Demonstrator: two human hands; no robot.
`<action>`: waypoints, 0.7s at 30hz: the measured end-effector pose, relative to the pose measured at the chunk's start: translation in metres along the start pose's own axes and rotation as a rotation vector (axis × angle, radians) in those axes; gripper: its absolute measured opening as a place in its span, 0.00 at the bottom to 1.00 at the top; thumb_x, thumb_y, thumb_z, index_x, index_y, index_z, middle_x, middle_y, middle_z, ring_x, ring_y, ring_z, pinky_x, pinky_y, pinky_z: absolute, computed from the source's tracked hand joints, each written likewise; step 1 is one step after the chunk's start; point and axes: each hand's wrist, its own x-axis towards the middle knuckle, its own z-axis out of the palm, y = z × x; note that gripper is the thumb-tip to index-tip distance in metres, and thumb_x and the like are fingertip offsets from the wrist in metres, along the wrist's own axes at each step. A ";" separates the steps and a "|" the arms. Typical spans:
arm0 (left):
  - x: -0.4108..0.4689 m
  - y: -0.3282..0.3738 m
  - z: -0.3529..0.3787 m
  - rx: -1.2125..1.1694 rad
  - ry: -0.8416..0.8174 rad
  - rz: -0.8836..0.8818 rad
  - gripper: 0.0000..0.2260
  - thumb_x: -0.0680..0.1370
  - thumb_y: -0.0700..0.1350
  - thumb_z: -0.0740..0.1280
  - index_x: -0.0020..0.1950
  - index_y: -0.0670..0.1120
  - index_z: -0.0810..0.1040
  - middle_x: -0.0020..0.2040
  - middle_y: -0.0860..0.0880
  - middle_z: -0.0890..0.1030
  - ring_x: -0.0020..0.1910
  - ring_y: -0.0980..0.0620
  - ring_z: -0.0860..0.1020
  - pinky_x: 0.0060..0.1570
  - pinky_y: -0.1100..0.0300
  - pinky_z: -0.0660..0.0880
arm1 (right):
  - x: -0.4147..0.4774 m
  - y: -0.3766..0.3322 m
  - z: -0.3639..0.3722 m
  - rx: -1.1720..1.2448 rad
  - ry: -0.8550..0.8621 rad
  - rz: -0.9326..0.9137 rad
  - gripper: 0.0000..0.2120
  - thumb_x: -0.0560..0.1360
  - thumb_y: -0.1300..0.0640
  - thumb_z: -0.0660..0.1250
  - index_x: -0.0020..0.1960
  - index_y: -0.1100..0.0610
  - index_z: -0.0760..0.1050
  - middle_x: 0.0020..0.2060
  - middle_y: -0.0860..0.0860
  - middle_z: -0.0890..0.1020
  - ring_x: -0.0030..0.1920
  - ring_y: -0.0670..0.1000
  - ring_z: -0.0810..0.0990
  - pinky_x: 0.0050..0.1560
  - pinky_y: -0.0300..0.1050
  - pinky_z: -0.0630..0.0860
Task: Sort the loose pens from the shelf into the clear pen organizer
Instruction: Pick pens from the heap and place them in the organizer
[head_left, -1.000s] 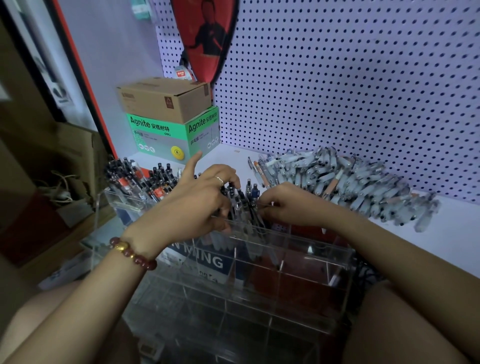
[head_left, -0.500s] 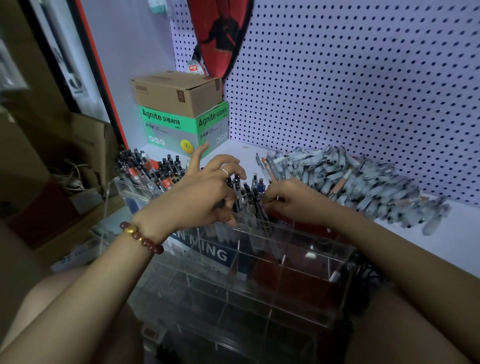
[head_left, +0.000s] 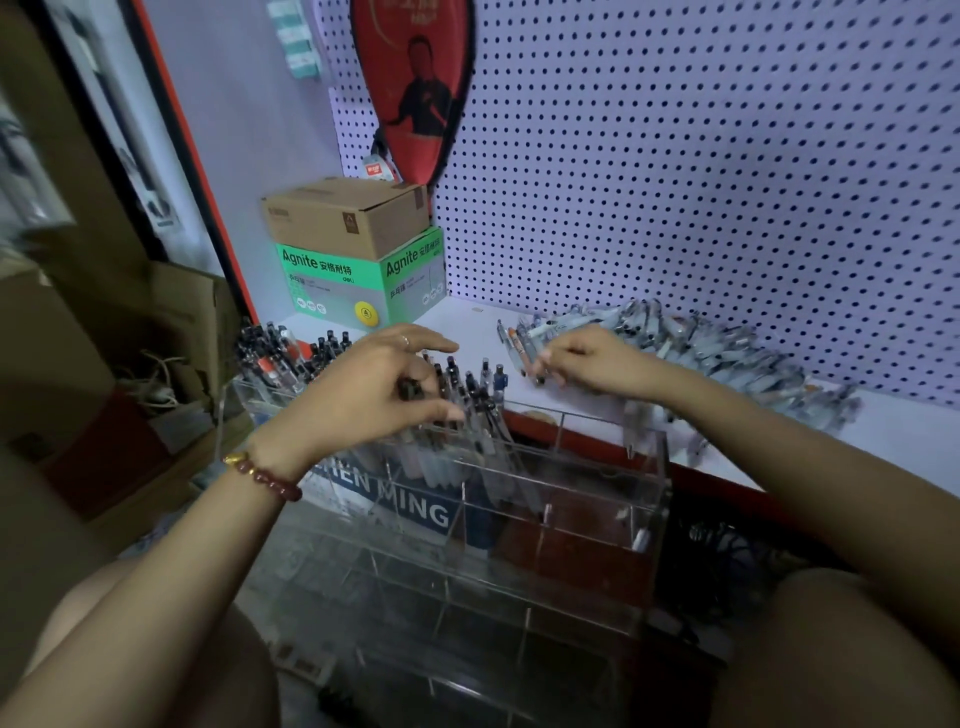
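Note:
The clear pen organizer (head_left: 643, 499) stands in front of me against the shelf's red edge. Dark-capped pens (head_left: 480, 387) stand upright in its back compartment. My left hand (head_left: 363, 400) curls round a bunch of these standing pens, thumb below and fingers above. A heap of loose grey pens (head_left: 717, 353) lies on the white shelf (head_left: 893, 441) to the right. My right hand (head_left: 597, 364) reaches over the organizer to the heap's left end, and its curled fingertips close on a loose pen (head_left: 535, 371) there.
More pens (head_left: 275, 353) fill the organizer's far-left compartment. A brown carton (head_left: 343, 213) sits on a green Agnite box (head_left: 358, 280) at the back left. The pegboard wall (head_left: 701, 156) rises behind the shelf, with a red racket cover (head_left: 415, 88) hanging on it. My knees flank the organizer.
My right hand left the standing pens and moved right and back to the loose heap. My left hand stayed on the pens in the organizer.

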 end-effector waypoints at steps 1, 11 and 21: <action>0.000 -0.001 -0.002 -0.039 0.047 -0.026 0.19 0.71 0.67 0.66 0.33 0.52 0.79 0.65 0.54 0.76 0.64 0.59 0.70 0.66 0.56 0.63 | 0.006 0.012 -0.006 -0.063 0.005 0.027 0.12 0.81 0.60 0.59 0.50 0.60 0.81 0.35 0.47 0.80 0.28 0.40 0.76 0.33 0.35 0.76; -0.002 -0.011 0.005 -0.047 0.218 -0.046 0.16 0.77 0.56 0.65 0.32 0.50 0.76 0.58 0.55 0.79 0.58 0.63 0.72 0.61 0.56 0.64 | 0.054 0.020 0.013 -0.660 -0.157 -0.037 0.14 0.80 0.55 0.61 0.65 0.49 0.73 0.59 0.49 0.76 0.54 0.50 0.76 0.42 0.41 0.70; 0.008 -0.013 0.009 -0.069 0.315 -0.024 0.14 0.76 0.56 0.62 0.43 0.48 0.80 0.56 0.57 0.78 0.59 0.57 0.73 0.60 0.56 0.67 | 0.090 0.034 0.040 -0.806 -0.178 -0.077 0.20 0.79 0.46 0.60 0.68 0.52 0.69 0.64 0.54 0.70 0.60 0.56 0.74 0.53 0.48 0.72</action>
